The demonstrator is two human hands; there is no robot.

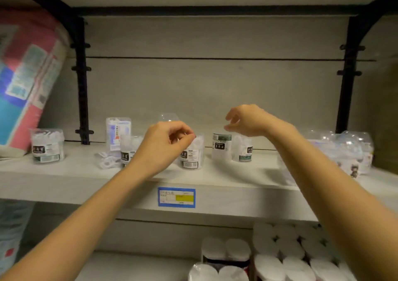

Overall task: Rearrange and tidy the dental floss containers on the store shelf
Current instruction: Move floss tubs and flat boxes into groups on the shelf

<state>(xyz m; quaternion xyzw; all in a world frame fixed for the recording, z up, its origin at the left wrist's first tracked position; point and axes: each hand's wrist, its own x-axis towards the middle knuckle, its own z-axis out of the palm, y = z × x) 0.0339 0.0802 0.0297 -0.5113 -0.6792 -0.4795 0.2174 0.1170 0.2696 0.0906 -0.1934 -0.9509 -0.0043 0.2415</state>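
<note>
Several clear dental floss containers stand on the white shelf [86,179]. One stands far left [47,146], one at left centre [127,151], one in the middle [192,153], and two at right of centre [221,147] [245,149]. A taller pack [118,132] stands behind. Small floss packets [106,161] lie loose on the shelf. My left hand [165,145] hovers in front of the middle container, fingers curled, holding nothing I can see. My right hand [247,119] hangs above the two right containers, fingers loosely apart and empty.
A large pink and blue soft package [28,76] leans at the far left. Clear bagged goods [349,151] sit at the right end. A blue and yellow price tag [176,197] is on the shelf edge. White paper rolls [280,252] fill the lower shelf.
</note>
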